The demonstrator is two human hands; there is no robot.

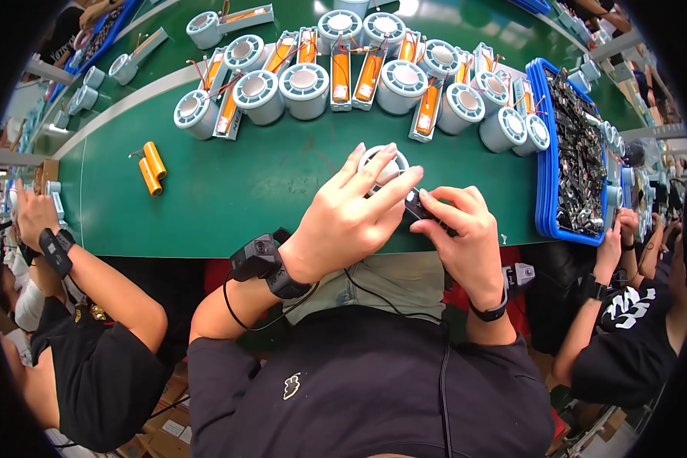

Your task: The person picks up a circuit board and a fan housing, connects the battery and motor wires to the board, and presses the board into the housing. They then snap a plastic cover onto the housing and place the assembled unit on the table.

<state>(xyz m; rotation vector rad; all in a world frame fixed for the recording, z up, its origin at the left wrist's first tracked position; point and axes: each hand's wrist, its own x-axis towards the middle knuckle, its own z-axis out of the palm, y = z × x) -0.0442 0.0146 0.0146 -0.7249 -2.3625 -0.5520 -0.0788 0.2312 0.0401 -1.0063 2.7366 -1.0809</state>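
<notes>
My left hand is closed from above around a pale blue-grey round housing near the table's front edge. Its fingers hide much of the housing, but a white disc shows in the round end. Just to the right, my right hand pinches a small black part between thumb and fingers, close against the housing. Whether the two touch is hard to make out. Each wrist wears a dark band with a small camera-like device.
Several similar housings with orange batteries stand along the green table's far side. Loose orange cells lie at left. Stacked blue trays of black parts sit at right. Co-workers' arms flank both sides.
</notes>
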